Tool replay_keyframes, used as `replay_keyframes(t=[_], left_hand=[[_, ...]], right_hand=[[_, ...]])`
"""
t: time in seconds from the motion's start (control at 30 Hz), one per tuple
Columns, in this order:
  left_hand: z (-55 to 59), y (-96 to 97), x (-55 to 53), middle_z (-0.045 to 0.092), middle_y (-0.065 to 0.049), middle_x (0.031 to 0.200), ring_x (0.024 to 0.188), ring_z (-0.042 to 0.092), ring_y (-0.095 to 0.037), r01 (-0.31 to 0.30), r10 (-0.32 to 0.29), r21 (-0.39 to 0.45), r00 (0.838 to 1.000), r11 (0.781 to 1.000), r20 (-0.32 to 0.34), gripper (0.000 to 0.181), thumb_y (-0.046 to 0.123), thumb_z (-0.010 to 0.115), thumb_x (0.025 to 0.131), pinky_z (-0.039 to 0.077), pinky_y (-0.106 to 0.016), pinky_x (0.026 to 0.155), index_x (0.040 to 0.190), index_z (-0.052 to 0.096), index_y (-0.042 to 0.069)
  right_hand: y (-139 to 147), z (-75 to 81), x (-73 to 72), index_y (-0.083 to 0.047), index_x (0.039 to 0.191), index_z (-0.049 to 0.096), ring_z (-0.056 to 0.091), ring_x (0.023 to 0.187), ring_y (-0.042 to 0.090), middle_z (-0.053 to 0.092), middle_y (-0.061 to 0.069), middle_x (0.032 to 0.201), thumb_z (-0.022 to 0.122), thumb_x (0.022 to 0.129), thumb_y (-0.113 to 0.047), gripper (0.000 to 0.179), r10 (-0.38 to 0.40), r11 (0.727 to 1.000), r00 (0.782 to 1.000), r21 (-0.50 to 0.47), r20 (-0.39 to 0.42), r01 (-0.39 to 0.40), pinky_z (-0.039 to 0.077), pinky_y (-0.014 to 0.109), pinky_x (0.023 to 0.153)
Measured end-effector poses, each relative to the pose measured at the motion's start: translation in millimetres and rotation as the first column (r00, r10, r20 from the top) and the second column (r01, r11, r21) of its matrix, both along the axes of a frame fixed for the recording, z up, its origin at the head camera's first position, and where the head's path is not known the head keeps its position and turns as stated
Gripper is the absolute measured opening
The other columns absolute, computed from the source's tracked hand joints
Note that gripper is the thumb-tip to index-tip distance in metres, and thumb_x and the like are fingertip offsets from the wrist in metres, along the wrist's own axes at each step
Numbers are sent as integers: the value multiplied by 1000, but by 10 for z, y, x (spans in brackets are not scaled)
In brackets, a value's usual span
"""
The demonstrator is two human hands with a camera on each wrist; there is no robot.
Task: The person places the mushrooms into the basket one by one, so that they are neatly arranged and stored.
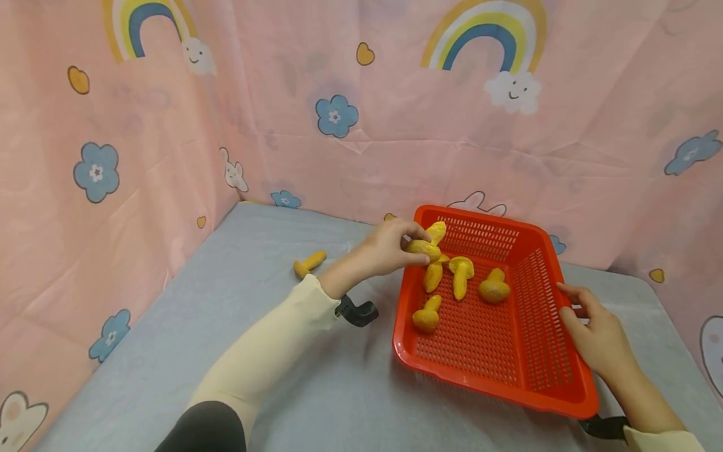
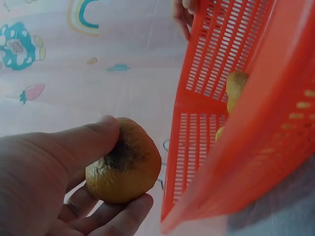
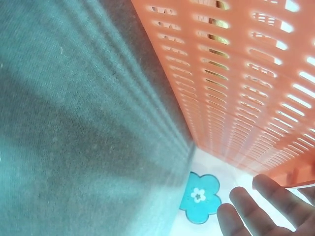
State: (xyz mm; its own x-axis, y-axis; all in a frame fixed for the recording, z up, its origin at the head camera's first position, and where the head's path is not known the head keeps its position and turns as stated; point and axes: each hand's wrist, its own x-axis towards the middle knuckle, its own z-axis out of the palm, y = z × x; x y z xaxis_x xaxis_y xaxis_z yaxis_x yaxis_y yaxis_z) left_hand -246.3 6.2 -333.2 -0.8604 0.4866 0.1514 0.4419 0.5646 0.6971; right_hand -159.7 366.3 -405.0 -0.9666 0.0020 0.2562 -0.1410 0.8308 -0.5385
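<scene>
My left hand (image 1: 390, 248) pinches a yellow mushroom (image 1: 423, 251) between thumb and fingers, just over the left rim of a red plastic basket (image 1: 463, 370). Its rounded cap (image 2: 130, 172), with a dark patch, faces the left wrist camera. On the basket's right side, my right hand (image 1: 601, 339) grips the rim with thumb and fingers. Several more yellow mushrooms lie inside, one near the middle (image 1: 461, 276), one toward the right (image 1: 494, 287) and one by the near left corner (image 1: 427, 316). The basket sits tilted, its near edge raised off the grey table.
Left of the basket, another yellow mushroom (image 1: 308, 263) lies on the grey tabletop (image 1: 226, 301), behind my left forearm. A pink printed curtain (image 1: 350, 163) hangs along the back and left of the table. Dark camera mounts (image 1: 357, 312) sit on both wrists.
</scene>
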Motion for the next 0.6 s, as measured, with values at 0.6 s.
replay_keyframes(t=[0.6], left_hand=[[136, 324, 39, 66, 8, 99, 84, 53, -8, 137, -145, -118, 988, 983, -58, 26, 23, 71, 85, 43, -15, 68, 109, 66, 15]], right_hand=[[9, 7, -10, -1, 138, 46, 32, 76, -26, 57, 36, 114, 43, 98, -18, 44, 6, 1000, 1000, -7, 1, -6, 47, 19, 50]])
